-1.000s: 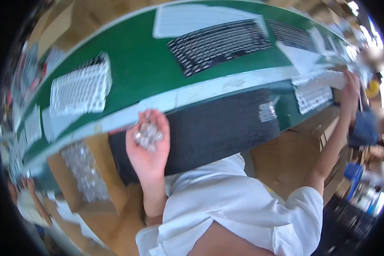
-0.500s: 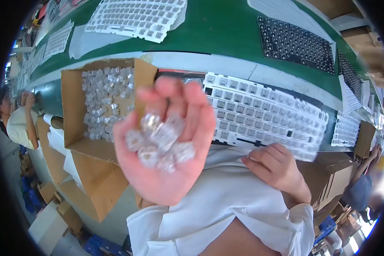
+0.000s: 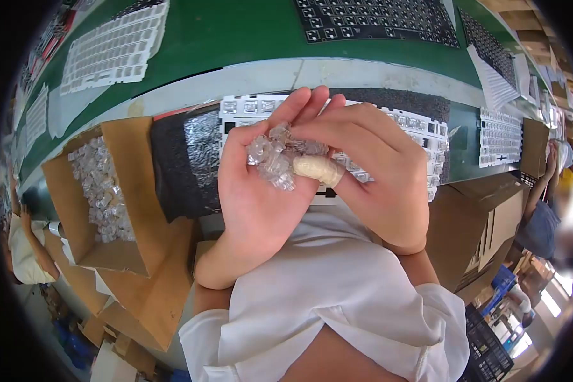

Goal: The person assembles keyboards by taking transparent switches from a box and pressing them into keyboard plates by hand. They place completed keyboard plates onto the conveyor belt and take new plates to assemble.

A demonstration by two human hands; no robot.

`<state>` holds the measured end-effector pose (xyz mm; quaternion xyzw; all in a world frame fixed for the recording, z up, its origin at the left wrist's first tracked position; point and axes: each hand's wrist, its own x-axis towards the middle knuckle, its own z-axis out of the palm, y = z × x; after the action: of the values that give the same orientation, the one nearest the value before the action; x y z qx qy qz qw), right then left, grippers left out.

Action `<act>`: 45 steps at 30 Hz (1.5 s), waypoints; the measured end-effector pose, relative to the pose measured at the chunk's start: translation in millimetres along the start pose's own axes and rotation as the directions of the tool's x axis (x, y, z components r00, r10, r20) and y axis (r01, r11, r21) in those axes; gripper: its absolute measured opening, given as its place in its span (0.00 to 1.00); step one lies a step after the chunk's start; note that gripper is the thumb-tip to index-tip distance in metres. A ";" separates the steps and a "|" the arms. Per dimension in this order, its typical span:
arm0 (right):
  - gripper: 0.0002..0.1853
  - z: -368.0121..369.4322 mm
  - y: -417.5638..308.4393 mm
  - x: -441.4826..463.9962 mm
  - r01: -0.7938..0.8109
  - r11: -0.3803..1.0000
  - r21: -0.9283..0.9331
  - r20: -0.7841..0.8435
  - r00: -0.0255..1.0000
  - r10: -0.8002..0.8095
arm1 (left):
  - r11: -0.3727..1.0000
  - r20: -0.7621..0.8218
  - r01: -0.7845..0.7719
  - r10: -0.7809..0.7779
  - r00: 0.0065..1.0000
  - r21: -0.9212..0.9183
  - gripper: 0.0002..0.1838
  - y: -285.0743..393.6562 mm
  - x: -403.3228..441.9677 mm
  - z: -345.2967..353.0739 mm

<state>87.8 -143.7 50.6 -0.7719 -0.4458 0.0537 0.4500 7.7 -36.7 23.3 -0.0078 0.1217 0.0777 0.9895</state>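
My left hand (image 3: 261, 207) is palm up and cupped around a small heap of clear keyboard switches (image 3: 272, 158). Over it bends my right hand (image 3: 388, 169), its fingers and taped thumb closed on switches at the heap's right side. How many they grip is hidden. Behind both hands lies a white keyboard plate (image 3: 430, 130) filled with rows of clear switches, its middle covered by the hands. An open cardboard box (image 3: 143, 191) to the left contains many loose clear switches (image 3: 102, 191).
A dark foam sheet (image 3: 170, 149) lies beside the box. Across the green bench (image 3: 235, 38) are another white plate (image 3: 111, 51) and a black keyboard plate (image 3: 375, 22). Cardboard (image 3: 484, 216) stands at right. Co-workers sit at far left (image 3: 28, 245) and far right (image 3: 541, 219).
My right hand has moved up from the plate's front edge to the switches in my left palm. The left hand has drawn back over the plate. The view has shifted.
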 end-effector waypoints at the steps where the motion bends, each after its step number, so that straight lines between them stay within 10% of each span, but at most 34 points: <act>1: 0.15 -2.3 2.7 -1.2 -0.028 0.998 0.052 -0.010 1.000 0.029 | 1.000 -0.006 0.002 -0.003 1.000 -0.015 0.25 -2.6 2.7 -2.1; 8: 0.12 -29.4 34.3 -34.5 -0.263 0.626 0.734 0.072 0.947 0.314 | 0.997 -0.112 0.040 -0.047 0.993 -0.065 0.21 -10.9 17.0 4.2; 12: 0.12 -50.2 51.9 -53.0 -0.300 0.322 0.898 0.146 0.894 0.424 | 0.995 -0.089 0.069 -0.075 0.993 -0.068 0.19 -15.2 25.7 -1.9; 19: 0.12 -73.8 80.3 -74.5 -0.297 0.310 0.903 0.176 0.915 0.362 | 0.957 0.231 0.221 -0.175 0.957 -0.189 0.25 -19.2 43.0 -34.7; 29: 0.15 -92.1 99.2 -84.0 -0.392 0.503 0.770 0.180 0.890 0.418 | 0.966 0.324 0.252 -0.220 0.920 -0.059 0.24 -15.5 47.0 -50.3; 32: 0.14 -113.0 82.4 -74.2 -0.616 0.326 0.717 0.305 0.698 0.648 | 0.967 0.284 0.242 -0.213 0.935 -0.072 0.23 -16.1 45.9 -48.5; 38: 0.11 -120.7 94.9 -70.1 -0.518 0.830 0.209 0.027 0.851 0.524 | 0.976 0.275 0.207 -0.180 0.945 -0.072 0.23 -14.9 43.5 -52.2; 45: 0.12 -119.5 91.8 -41.9 -0.399 0.847 -0.350 0.111 0.880 0.461 | 0.979 0.277 0.199 -0.179 0.944 -0.044 0.24 -14.9 42.7 -53.1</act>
<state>179.4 -269.9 39.5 -0.9055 -0.3046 0.1551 0.2517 38.2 -46.8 -38.6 -0.0442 -0.0195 -0.0130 0.9987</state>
